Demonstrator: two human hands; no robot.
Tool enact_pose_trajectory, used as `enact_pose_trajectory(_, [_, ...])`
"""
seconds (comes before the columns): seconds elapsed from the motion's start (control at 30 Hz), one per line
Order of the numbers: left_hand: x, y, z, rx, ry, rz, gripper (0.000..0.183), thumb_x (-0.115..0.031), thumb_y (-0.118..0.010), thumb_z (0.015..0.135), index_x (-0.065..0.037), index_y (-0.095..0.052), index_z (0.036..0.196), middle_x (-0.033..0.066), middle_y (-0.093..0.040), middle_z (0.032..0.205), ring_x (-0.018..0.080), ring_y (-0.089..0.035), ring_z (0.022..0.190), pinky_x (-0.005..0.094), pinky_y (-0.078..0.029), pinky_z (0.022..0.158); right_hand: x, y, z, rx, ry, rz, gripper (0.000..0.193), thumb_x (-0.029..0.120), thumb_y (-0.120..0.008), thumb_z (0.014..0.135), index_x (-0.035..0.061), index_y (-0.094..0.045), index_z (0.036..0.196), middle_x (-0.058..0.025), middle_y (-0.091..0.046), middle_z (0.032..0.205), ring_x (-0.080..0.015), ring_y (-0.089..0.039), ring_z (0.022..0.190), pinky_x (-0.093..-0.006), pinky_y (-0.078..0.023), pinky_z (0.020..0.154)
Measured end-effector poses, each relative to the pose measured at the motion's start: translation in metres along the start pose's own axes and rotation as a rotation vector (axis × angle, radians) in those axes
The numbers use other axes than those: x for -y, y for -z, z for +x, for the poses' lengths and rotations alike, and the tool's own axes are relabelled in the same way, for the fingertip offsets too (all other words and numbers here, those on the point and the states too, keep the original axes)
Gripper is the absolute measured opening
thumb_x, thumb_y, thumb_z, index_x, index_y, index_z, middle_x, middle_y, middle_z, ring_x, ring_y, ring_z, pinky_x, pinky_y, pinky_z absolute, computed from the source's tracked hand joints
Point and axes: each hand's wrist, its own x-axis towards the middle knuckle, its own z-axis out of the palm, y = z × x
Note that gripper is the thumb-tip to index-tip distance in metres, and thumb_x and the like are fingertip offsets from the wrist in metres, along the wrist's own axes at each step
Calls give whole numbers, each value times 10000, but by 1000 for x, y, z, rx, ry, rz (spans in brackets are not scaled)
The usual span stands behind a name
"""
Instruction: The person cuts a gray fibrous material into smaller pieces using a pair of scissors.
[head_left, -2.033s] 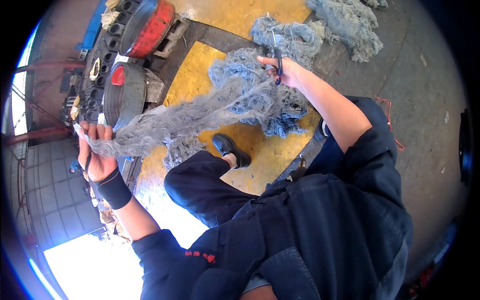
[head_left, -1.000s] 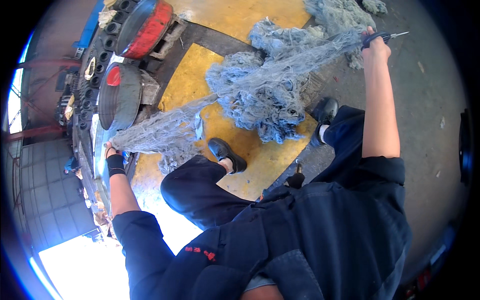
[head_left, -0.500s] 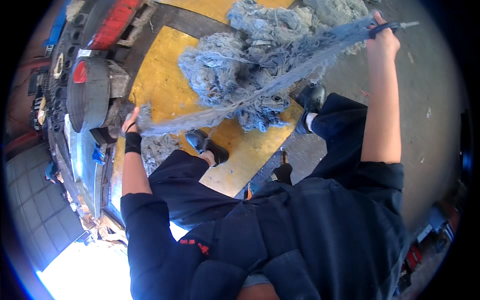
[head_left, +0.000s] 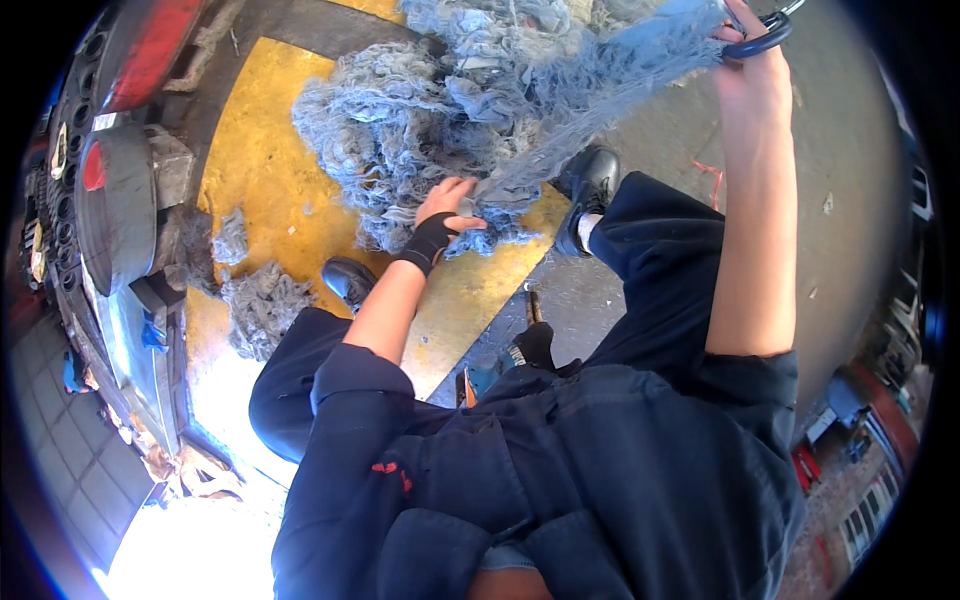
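A large tangled heap of blue-grey thread waste (head_left: 400, 130) lies in front of me. My left hand (head_left: 445, 208), with a black wrap round the wrist, is at the heap's near edge. Its fingers are stretched out and the thumb is apart; whether they touch the threads I cannot tell. At the upper right, my right hand (head_left: 748, 50) is closed on a long strand of thread waste (head_left: 610, 95) that slopes down toward my left hand. A black looped handle with a metal part (head_left: 765, 38), apparently scissors, is also in that hand.
Smaller tufts of thread waste (head_left: 262, 305) lie on the yellow floor panel (head_left: 250, 140). Left of them stands a dark round metal piece (head_left: 125, 205) beside a grey block (head_left: 170, 165). My shoes (head_left: 598, 175) are close to the heap. A wooden-handled tool (head_left: 532, 310) shows between my legs.
My left hand has moved right, from the strand's far left end to the near edge of the heap. The strand no longer stretches out to the left. My right hand stays raised with its strand.
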Motion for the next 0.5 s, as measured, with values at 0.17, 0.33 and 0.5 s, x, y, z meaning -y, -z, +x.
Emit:
enact_pose_trajectory(0.17, [-19, -13, 8, 202, 281, 124, 314, -374, -673, 751, -169, -668, 988, 92, -623, 968, 286, -524, 917, 415, -454, 769, 14, 5, 0, 16, 12, 70, 73, 56, -658, 789, 44, -600, 831, 5, -552, 645, -45, -446, 456, -162, -344, 390])
enact_pose_trajectory(0.33, [45, 1, -43, 181, 179, 1, 284, -289, -634, 802, -76, -640, 989, 203, -591, 902, 366, -557, 903, 417, -446, 788, 6, -60, -45, -88, 264, -135, 90, 108, -645, 807, 39, -593, 832, -12, -555, 656, -88, -476, 495, -208, -374, 434])
enact_pose_trajectory(0.5, [46, 89, -89, 277, 361, -244, 304, -282, -623, 832, -37, -627, 1012, 120, -651, 910, 266, -589, 951, 362, -432, 826, 21, -64, -51, -173, 437, -426, 200, 237, -658, 808, 56, -571, 804, -28, -538, 652, -137, -485, 531, -265, -376, 477])
